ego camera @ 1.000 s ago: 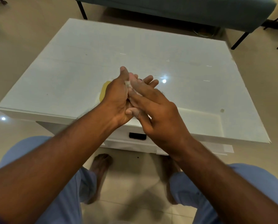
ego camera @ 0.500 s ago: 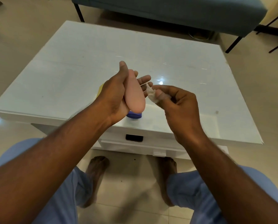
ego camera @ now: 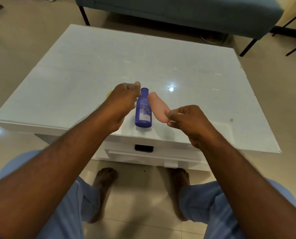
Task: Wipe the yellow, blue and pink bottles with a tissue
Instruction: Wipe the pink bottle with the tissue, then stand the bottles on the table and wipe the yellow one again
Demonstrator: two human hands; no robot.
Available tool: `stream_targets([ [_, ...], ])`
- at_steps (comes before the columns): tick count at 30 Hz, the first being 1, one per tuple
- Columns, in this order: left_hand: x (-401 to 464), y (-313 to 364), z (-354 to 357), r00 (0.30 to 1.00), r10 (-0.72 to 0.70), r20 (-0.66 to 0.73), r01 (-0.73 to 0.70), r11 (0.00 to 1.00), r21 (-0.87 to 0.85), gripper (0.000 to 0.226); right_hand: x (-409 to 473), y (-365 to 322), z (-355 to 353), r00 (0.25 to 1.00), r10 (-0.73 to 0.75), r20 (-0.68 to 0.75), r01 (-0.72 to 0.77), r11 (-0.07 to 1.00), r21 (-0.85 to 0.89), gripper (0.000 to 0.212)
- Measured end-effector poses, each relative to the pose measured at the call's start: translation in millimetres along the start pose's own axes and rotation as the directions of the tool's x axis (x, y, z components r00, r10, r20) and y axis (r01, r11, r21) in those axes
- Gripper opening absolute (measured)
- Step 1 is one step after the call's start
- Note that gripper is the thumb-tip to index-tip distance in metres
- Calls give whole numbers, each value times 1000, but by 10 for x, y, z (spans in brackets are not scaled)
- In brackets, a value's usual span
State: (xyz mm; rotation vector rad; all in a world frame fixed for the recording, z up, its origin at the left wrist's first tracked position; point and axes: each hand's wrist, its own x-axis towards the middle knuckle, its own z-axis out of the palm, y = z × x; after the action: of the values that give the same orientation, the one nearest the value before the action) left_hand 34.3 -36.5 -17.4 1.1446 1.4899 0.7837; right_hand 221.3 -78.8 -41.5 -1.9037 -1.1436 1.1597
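The pink bottle [ego camera: 158, 107] has changed hands: half a second ago it sat upright in the left hand's grasp while the right hand pinched the tissue beside it, and now the right hand [ego camera: 186, 120] holds it by its broad end, just right of centre in the frame, with its narrow end pointing up and to the left toward the blue bottle [ego camera: 143, 109]. Whether the pink bottle already rests on the white table [ego camera: 74, 75] or is a little above it cannot be told. This reads as the wiping of the pink bottle being over and the bottle being put down beside the others, so the task looks near its end. The right fingers are pressed together on the bottle's base, and a pale sliver under them may be the tissue, though it is too hidden to be sure. The left hand [ego camera: 124, 100], at centre frame, is loosely curled with nothing visible in it, its thumb close to the blue bottle's cap; contact cannot be told. The blue bottle lies on the table, cap pointing away and printed label facing up. Only a small edge of the yellow bottle [ego camera: 109, 94] shows behind the left hand. The pink bottle is smooth, matte and teardrop-shaped, with no label visible.
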Motion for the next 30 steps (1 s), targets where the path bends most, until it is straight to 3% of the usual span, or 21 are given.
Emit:
stream_targets([
  [2, -2, -15, 19, 1000, 4, 14, -4, 998, 59, 26, 50, 43, 1, 998, 35, -42, -36, 999, -33, 40],
  [4, -21, -18, 28, 997, 75, -4, -72, 971, 227, 23, 90, 74, 6, 995, 47, -83, -56, 993, -104, 40],
  [8, -34, -69, -31, 971, 239, -23, -181, 792, 583, 37, 105, 128, 59, 991, 55, -125, -90, 951, -297, 43],
  [11, -14, -120, -54, 959, 284, -1, -198, 670, 715, 41, 94, 118, 92, 991, 44, -129, -89, 926, -366, 47],
  [21, 65, -243, -103, 979, 202, -9, -76, 411, 908, 70, -49, -37, -59, 999, -10, -54, -26, 772, -635, 38],
  [26, 33, -180, -73, 949, 315, 16, -180, 498, 848, 74, -134, -131, -114, 997, -59, -57, 11, 783, -622, 41],
  [30, 34, -174, -73, 961, 276, 30, -157, 451, 878, 82, -162, -175, -109, 997, -61, -45, 24, 818, -575, 48],
])
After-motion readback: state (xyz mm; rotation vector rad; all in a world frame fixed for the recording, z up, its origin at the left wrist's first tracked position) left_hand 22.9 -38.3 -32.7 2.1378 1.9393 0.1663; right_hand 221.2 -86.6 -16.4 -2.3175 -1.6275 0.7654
